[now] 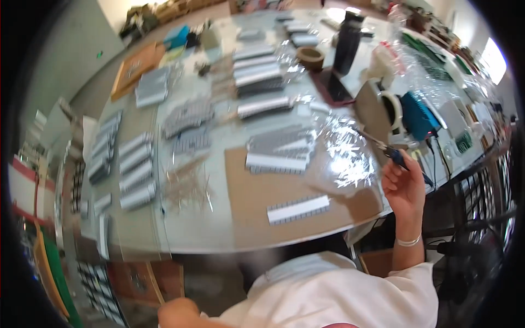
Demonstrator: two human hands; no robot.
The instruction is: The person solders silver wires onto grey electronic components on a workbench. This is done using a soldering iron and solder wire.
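I see a long pale grey surface running away from me toward a plain light wall at upper left. Bright daylight glares through a window at far right, above cluttered shelves.

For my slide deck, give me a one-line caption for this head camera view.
Right hand holds blue-handled pliers at the table edge, near grey-and-white strips on cardboard.

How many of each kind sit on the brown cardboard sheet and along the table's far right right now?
Grey-and-white block strips on the cardboard sheet: 2
Dark tall bottle: 1
Brown tape roll: 1
Blue-handled tool in right hand: 1
Total: 5
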